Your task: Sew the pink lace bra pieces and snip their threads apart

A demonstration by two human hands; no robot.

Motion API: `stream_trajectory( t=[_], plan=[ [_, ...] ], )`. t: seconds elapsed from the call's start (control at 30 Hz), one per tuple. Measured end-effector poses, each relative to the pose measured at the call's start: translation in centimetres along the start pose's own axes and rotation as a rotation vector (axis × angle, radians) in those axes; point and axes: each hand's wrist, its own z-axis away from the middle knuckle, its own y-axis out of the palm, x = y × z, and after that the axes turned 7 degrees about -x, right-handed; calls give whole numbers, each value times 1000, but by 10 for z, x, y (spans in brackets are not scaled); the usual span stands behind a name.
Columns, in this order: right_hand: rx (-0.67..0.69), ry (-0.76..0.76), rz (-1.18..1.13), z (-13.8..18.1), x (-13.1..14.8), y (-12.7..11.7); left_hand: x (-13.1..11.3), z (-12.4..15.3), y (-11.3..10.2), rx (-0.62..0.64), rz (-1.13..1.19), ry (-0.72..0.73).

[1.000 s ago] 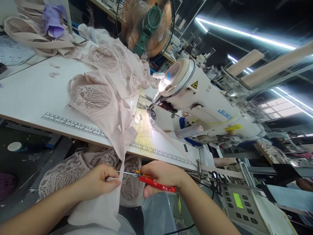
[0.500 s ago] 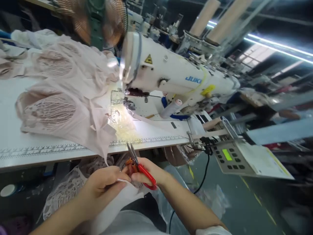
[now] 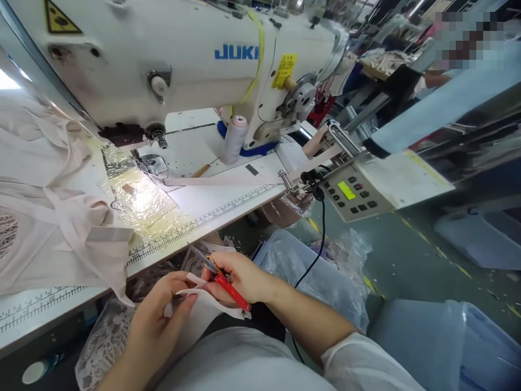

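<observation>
Here our right hand (image 3: 240, 277) is closed around a pair of red-handled thread snips (image 3: 222, 278), the blades pointing up and to the left toward the table edge, the red handle running down past our fingers. Our left hand (image 3: 160, 312) pinches a narrow strip of pale fabric (image 3: 203, 296) between thumb and fingers; the strip bends across to the right hand and passes just under the snips, touching them or nearly so, we cannot tell which. Both hands sit below the front edge of the sewing table (image 3: 228, 201), over our lap, close together.

On the table, to the left, lies a heap of pale pink garments (image 3: 61, 228), one corner hanging over the edge beside our left hand. A printed ruler (image 3: 203, 220) runs along the table's front edge. Behind it stands the white JUKI sewing machine (image 3: 171, 60), its lamp lighting a clear plastic sheet (image 3: 138, 201) under the needle area. A spool of pale thread (image 3: 235, 138) stands upright by the machine's base. A grey control panel (image 3: 350, 193) with a green display hangs off the table's right end, a black cable (image 3: 321, 239) dropping from it. Lace pieces (image 3: 101, 342) lie in a bag under the table at the left, and plastic-lined bins (image 3: 309, 271) sit on the floor to the right.
</observation>
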Motion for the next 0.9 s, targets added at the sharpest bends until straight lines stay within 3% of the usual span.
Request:
stream_trajectory(
  t=[0.2,0.47,0.63,0.8,0.9],
  plan=[
    [64,-66,56,0,5,-6,-3,-3,2,86,40,-167],
    [70,-87,133,0,-1,-5,-8,-5,7,57,-33,-177],
    [75,-181,236,-5,-6,-5,-8,-2,5,13,44,-449],
    [118,-277,157,-8,-2,-4,-5,-5,-4,243,276,-561],
    [135,-295,139,-10,-3,-4,-1,-2,-4,197,265,-541]
  ],
)
